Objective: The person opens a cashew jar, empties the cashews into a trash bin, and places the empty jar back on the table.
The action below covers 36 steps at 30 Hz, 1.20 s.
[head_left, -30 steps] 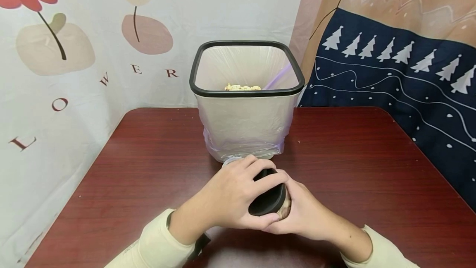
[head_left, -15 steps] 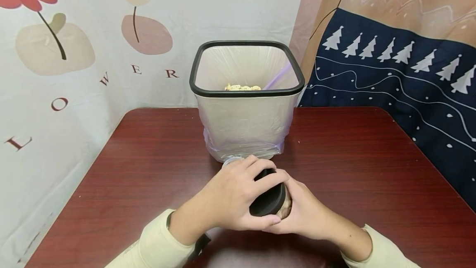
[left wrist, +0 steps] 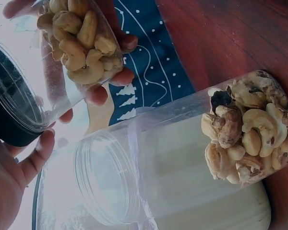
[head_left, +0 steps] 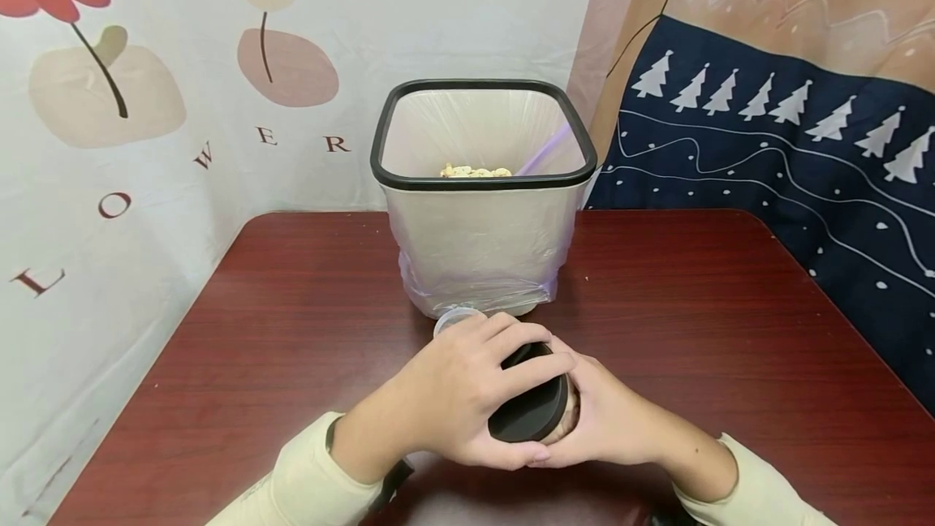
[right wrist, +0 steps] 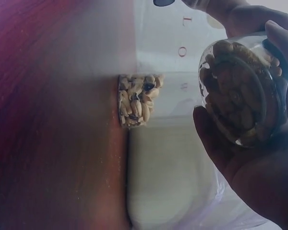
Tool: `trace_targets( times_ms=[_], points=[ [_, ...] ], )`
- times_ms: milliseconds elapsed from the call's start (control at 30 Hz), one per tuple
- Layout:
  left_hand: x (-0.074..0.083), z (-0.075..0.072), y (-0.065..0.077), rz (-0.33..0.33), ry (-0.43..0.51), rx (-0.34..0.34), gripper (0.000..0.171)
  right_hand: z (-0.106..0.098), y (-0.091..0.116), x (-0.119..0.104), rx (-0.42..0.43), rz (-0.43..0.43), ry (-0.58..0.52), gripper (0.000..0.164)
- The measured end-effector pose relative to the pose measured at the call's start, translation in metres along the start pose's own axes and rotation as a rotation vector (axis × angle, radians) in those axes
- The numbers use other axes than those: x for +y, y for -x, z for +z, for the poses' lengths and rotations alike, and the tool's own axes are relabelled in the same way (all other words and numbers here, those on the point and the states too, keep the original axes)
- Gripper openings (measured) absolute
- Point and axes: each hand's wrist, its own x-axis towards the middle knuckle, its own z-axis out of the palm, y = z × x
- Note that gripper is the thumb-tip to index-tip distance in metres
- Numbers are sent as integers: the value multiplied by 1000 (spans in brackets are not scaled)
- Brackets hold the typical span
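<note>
My left hand (head_left: 463,396) grips the round black lid (head_left: 529,412) of a clear jar from above, fingers spread over its rim. Around the jar's body curls my right hand (head_left: 617,412). The held jar (left wrist: 81,43) is tilted, with cashews inside and the lid on its mouth. A second clear jar (left wrist: 170,158), without a lid, stands upright on the table behind the hands. At its bottom lie cashews mixed with darker, broken pieces (right wrist: 137,103). In the head view my left hand hides most of that jar; only its rim (head_left: 456,315) shows.
A lined bin (head_left: 478,242) with a black rim stands at the table's back, pale nuts (head_left: 475,172) visible inside. The dark red table (head_left: 307,291) meets printed cloths behind and at the sides. A dark object (head_left: 668,516) shows at the bottom edge.
Both hands and the held jar have shifted slightly down and to the right, toward me. More of the open jar's rim shows behind my left hand. The bin has stayed put.
</note>
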Motion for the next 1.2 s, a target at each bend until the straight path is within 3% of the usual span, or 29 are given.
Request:
trace_targets(
  times_ms=[233,600,1200],
  points=[
    [1,1,-2,10,-17,44,62,1,0,0,30,20,47,86],
    [0,2,-1,-49,-28,40,60,7,0,1,120,-3,171,88],
    [0,4,-2,-129,8,54,55,11,3,-1,174,54,163,90]
  ],
)
